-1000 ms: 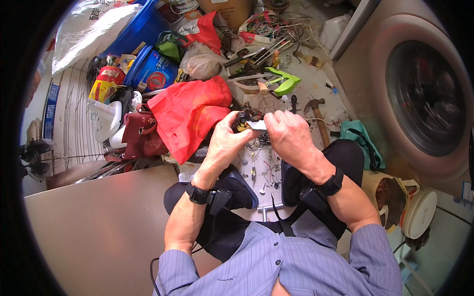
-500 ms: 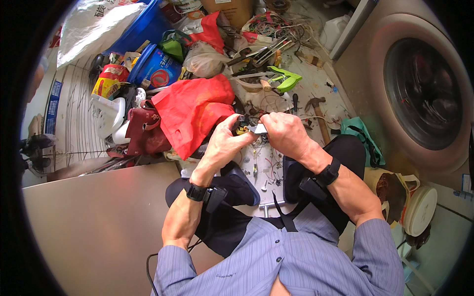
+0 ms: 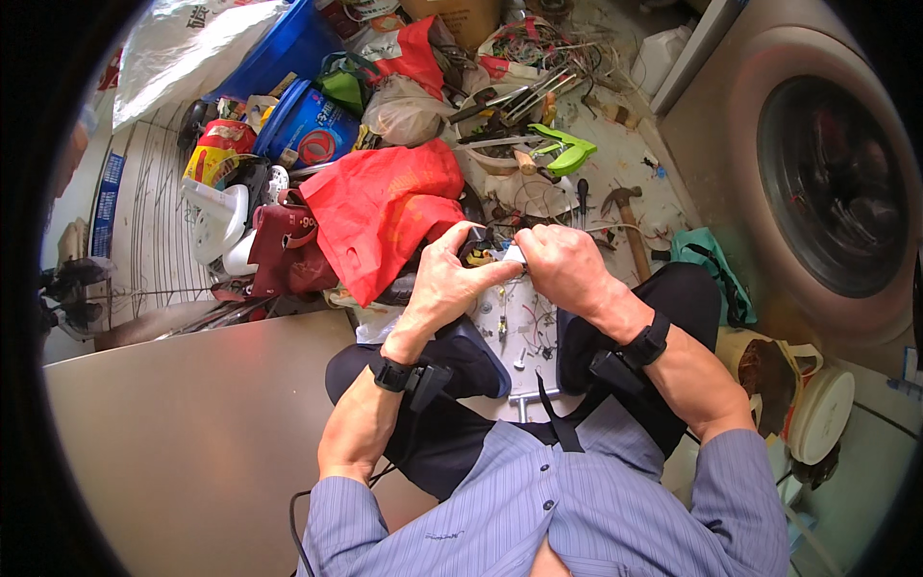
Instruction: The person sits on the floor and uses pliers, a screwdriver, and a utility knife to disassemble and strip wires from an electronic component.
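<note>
My left hand (image 3: 448, 281) is closed, thumb and forefinger pinching a small dark part (image 3: 478, 237) whose kind I cannot make out. Close beside it, my right hand (image 3: 569, 267) is clenched in a fist. A flat, pale, blade-like piece (image 3: 515, 254) juts from that fist toward the left thumb. Whether this piece touches the dark part cannot be seen. Both hands are held above a littered patch of floor between my knees. Just left of them lies a crumpled red bag (image 3: 385, 216).
A hammer (image 3: 630, 231) and a screwdriver (image 3: 583, 200) lie right of my hands. Beyond are a green clamp (image 3: 565, 151), a blue bucket (image 3: 315, 125) and tangled wires (image 3: 538, 43). A washing machine (image 3: 716, 125) stands at right, a teal bag (image 3: 710, 269) before it.
The whole view has shifted slightly. My hands stay close together in much the same grip, and less of the pale piece shows beside my right fist.
</note>
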Demonstrator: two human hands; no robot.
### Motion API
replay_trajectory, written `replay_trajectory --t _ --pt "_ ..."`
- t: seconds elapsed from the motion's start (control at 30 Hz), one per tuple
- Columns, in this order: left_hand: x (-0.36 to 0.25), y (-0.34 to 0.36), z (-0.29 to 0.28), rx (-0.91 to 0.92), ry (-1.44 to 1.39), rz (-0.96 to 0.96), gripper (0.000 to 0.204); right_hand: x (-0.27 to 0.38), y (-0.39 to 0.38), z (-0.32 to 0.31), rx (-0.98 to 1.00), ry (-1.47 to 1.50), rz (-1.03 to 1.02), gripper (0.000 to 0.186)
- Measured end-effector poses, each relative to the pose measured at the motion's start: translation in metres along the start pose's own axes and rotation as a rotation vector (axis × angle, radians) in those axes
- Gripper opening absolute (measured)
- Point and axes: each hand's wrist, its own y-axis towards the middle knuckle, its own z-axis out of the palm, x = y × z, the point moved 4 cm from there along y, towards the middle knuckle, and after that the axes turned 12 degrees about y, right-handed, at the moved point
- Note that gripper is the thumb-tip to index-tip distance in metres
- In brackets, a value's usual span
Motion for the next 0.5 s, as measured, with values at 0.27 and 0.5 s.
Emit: replay_trajectory --t 0.27,0.5 --pt "-0.005 -0.004 -0.001 0.014 0.009 0.026 0.043 0.003 0.002 -0.004 0.04 0.016 -0.033 0.012" --pt "-0.009 -0.003 -0.006 -0.118 0.265 0.216 0.041 -0.001 -0.001 0.003 -0.005 0.025 -0.015 0.012"
